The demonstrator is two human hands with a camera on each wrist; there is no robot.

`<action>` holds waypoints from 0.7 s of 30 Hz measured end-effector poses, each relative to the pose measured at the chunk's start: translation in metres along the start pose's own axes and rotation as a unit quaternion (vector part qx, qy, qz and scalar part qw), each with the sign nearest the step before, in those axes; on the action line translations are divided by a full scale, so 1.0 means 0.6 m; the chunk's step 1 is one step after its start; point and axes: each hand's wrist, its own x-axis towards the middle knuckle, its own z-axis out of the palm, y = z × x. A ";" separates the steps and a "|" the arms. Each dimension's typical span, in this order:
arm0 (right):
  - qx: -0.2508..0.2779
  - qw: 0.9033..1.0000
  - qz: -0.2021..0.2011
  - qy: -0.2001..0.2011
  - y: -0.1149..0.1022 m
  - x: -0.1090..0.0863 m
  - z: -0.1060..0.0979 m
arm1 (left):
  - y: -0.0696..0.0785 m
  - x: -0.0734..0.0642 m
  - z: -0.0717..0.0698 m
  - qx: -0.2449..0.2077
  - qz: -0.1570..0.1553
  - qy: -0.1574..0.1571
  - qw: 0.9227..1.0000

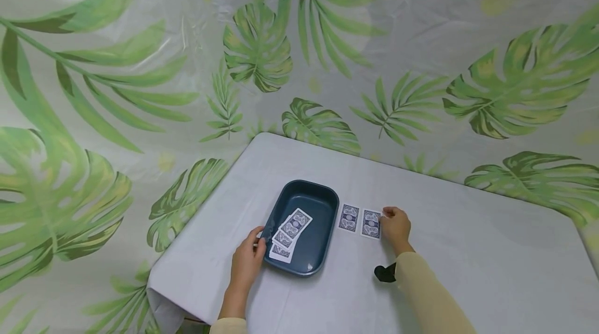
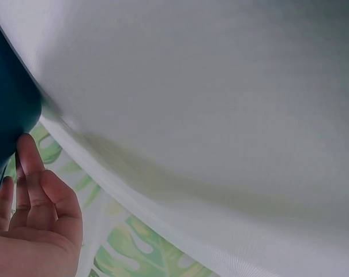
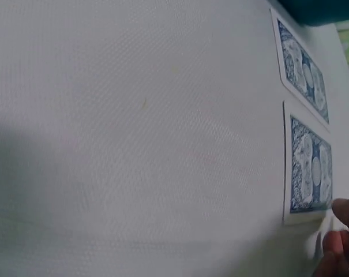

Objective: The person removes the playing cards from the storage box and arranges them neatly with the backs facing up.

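Note:
A dark blue rectangular tray (image 1: 327,240) stands on the table with several playing cards (image 1: 296,223) lying face down and overlapping inside. My left hand (image 1: 248,261) holds the tray's left side, its fingertips (image 2: 29,147) against the outer wall near a corner. To the right of the tray, two more cards lie face down, side by side. My right hand (image 1: 396,226) pinches the right edge of the nearer playing card (image 1: 371,223), thumb over its border in the right wrist view. The other playing card (image 1: 349,218) lies between that one and the tray.
A white cloth covers the table (image 1: 468,251). Behind it hangs a leaf-patterned sheet (image 1: 327,79). A black object (image 1: 385,273) shows beside the right sleeve. The table's left edge runs close to the left hand.

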 end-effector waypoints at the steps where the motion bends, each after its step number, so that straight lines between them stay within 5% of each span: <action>1: -0.002 1.000 -0.007 0.004 -0.003 0.000 0.001 | 0.000 0.000 0.000 0.001 0.002 0.000 1.000; 12: 0.054 0.994 -0.096 0.021 -0.101 -0.020 0.025 | 0.002 -0.002 -0.002 0.004 -0.001 -0.001 1.000; 21: 0.114 0.989 -0.091 0.003 -0.155 -0.051 0.076 | -0.001 0.000 0.001 -0.003 0.006 0.002 1.000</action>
